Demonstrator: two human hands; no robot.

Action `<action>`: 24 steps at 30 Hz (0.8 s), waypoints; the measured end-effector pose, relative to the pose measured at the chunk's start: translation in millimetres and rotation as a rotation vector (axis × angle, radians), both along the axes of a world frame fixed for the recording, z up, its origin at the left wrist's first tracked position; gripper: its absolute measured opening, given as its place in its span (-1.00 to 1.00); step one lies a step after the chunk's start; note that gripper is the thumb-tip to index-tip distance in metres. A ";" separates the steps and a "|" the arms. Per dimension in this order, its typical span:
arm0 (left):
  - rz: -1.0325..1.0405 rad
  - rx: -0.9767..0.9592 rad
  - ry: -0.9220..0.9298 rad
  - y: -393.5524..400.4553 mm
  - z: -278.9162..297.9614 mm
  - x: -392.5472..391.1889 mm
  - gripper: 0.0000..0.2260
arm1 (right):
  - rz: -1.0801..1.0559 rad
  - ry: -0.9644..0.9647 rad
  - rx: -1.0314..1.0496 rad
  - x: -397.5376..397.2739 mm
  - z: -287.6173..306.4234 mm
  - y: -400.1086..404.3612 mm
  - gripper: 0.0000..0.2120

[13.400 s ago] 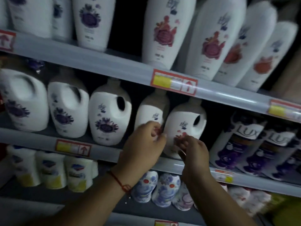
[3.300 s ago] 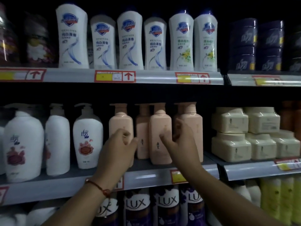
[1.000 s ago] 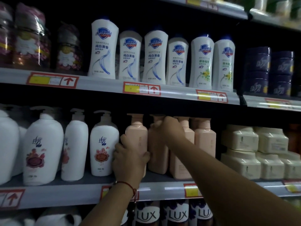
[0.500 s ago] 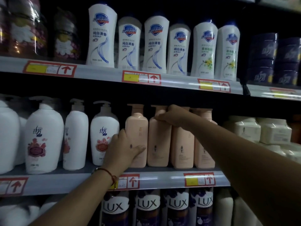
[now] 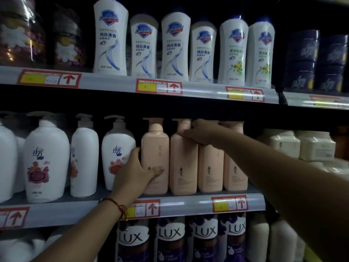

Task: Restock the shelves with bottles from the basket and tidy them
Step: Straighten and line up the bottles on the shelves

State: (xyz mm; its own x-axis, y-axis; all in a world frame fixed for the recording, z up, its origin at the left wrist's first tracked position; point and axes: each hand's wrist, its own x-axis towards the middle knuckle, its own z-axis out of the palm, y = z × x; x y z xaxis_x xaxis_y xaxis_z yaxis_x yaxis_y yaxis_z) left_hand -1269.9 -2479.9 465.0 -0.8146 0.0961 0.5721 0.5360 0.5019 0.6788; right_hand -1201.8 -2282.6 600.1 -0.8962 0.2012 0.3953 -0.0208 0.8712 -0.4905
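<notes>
Since half a second ago little has shifted: both hands stay on the row of pink pump bottles, and the left hand (image 5: 134, 170) has slid slightly up the side of the first pink bottle (image 5: 155, 157). Its fingers wrap the bottle's left edge while the thumb presses across the front, low down near a small dark emblem. A red cord bracelet (image 5: 116, 203) sits on that wrist.

The right hand (image 5: 200, 133) reaches over from the right and lies across the shoulders of the pink bottles, fingers curled over the top of the second pink bottle (image 5: 183, 161) beside its pump neck. Four pink bottles stand upright and touching in a line on the middle shelf (image 5: 179, 204); their faint lettering is too dim to read.

Left of them stand white pump bottles (image 5: 47, 159) with a red flower and two blue Chinese characters I cannot read with confidence. On the upper shelf (image 5: 113, 82) the white bottles (image 5: 110, 37) carry the Safeguard shield and the characters 纯白清香; the two at the right end have green text and yellow blossoms. Dark purple packs (image 5: 317, 59) are stacked further right. Below, dark bottles read LUX (image 5: 172, 233) on a white band. Red-framed price tags (image 5: 159, 86) with yellow panels and red up-arrows line the shelf edges. Cream tubs (image 5: 302, 146) sit right of the pink row.
</notes>
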 end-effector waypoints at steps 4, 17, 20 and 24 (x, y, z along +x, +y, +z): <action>0.009 0.013 0.019 -0.8 -3.7 2.9 -0.24 | -0.048 0.182 -0.057 -9.1 -22.8 -7.4 -0.73; 0.096 -0.029 0.043 2.1 -11.1 7.4 -0.20 | -0.051 0.712 -0.467 15.1 -71.9 11.4 -0.68; 0.099 -0.037 0.044 3.2 -11.0 7.0 -0.19 | -0.150 0.636 -0.472 11.8 -69.8 34.9 -0.41; 0.105 -0.037 0.046 3.0 -10.3 6.3 -0.20 | -0.200 0.416 -0.346 1.9 -54.5 46.9 -0.42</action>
